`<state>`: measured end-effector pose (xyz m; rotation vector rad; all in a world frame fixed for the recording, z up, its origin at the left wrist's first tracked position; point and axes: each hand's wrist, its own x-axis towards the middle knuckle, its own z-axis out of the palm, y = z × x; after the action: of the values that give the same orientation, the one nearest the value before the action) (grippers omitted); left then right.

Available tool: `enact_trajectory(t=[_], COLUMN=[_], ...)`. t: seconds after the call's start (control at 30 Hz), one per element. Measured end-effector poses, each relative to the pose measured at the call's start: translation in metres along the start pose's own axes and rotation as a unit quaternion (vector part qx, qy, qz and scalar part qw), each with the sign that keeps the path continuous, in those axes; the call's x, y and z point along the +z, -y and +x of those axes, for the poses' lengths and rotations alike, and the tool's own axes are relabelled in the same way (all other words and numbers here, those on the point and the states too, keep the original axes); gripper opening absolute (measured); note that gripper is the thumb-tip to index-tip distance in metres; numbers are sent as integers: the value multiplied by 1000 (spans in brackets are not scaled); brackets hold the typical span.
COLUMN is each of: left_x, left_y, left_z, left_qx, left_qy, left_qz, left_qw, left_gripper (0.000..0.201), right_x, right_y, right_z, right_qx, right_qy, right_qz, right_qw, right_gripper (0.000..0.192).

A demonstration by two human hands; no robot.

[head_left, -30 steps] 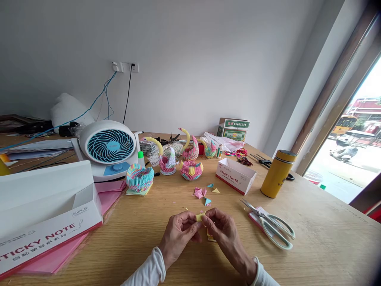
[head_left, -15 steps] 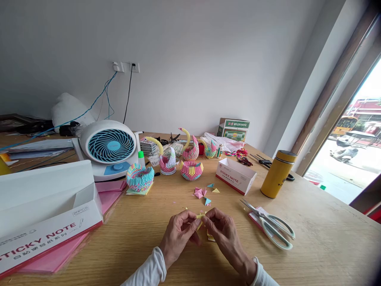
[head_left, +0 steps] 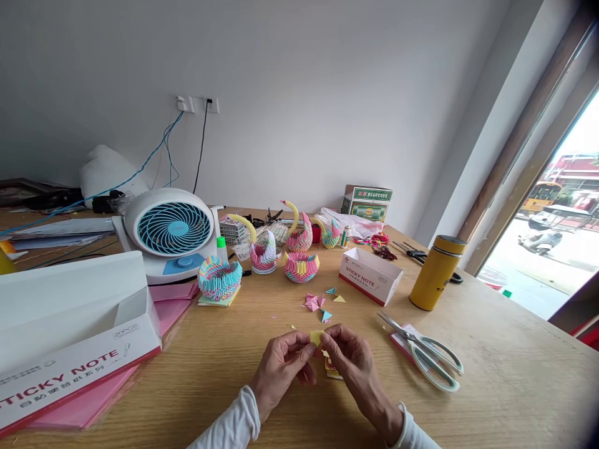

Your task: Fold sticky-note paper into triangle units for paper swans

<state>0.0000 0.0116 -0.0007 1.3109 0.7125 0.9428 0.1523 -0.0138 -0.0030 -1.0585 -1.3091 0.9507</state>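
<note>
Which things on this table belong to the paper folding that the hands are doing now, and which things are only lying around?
In use:
left hand
right hand
yellow paper piece, pinched between both hands
small paper stack under the right hand
folded triangles

Lying about:
scissors
yellow flask
fan
small sticky note box
paper swans

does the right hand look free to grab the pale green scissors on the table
Probably not at once: the right hand and left hand both pinch a small yellow paper piece. The pale green scissors lie unobstructed just beside it.
</note>
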Motion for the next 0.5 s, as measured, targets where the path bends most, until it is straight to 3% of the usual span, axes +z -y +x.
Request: enact_trajectory(t=[0.17, 0.33, 0.5], left_x=[1, 3, 1], left_y=[-1, -5, -7], left_z=[-1, -2, -1], left_qx=[2, -11, -62], left_qy=[-21, -5, -17], left_qz=[-6, -13, -112], left_qw=[1000, 1000, 992], left_gripper=[34, 36, 32], right_x=[0, 0, -12], right_y=[1, -6, 14], right_z=[1, 0, 6], right_qx=[16, -5, -30], right_qy=[-1, 6, -11], right_qz=[3, -29, -81], right_qw=[1000, 1000, 996], right_gripper=[39, 39, 40])
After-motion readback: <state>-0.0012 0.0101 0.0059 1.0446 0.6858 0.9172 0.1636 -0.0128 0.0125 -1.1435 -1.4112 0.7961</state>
